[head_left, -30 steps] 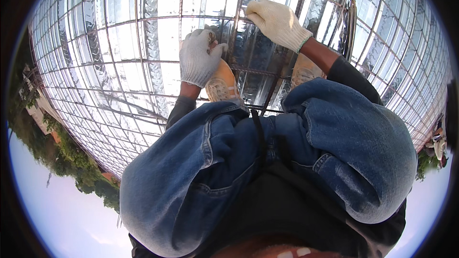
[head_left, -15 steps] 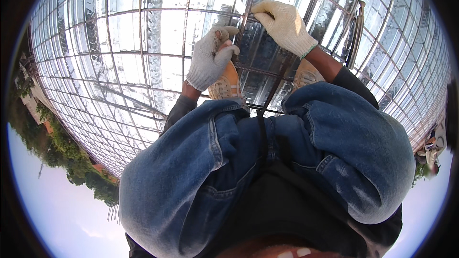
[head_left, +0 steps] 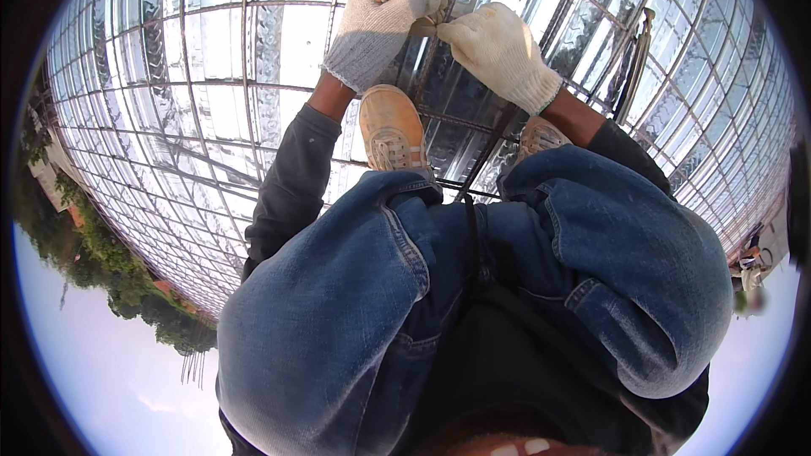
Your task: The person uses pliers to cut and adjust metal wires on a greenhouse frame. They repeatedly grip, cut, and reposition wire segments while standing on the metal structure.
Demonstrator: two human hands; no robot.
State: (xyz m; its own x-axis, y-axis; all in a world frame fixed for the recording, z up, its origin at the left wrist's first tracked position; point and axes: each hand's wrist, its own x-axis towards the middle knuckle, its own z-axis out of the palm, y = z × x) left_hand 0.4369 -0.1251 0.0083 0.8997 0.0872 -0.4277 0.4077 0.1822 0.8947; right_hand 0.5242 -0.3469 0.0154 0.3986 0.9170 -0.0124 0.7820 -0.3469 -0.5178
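My left hand (head_left: pixel 380 29), in a greyish-white knitted glove, is closed with curled fingers at a crossing of the steel rebar mesh (head_left: pixel 246 42). Close beside it, my right hand (head_left: pixel 498 46), in a cream glove with a green-edged cuff, pinches thumb and forefinger together. The fingertips of both hands nearly meet over a ribbed bar. Whatever they grip is too small or hidden to name. Beneath the mesh lies shiny ribbed metal sheeting (head_left: pixel 291 55).
My tan shoes stand on the mesh, the left shoe (head_left: pixel 390 127) just below my left hand. To the right, a long dark metal object (head_left: pixel 635 67) rests across the bars. Trees (head_left: pixel 110 274) border the far left edge; blurred figures (head_left: pixel 752 266) appear at the right rim.
My left hand has moved up and slightly right, its fingers now closed by the right hand's fingertips. My right hand has shifted only slightly and pinches beside the bar.
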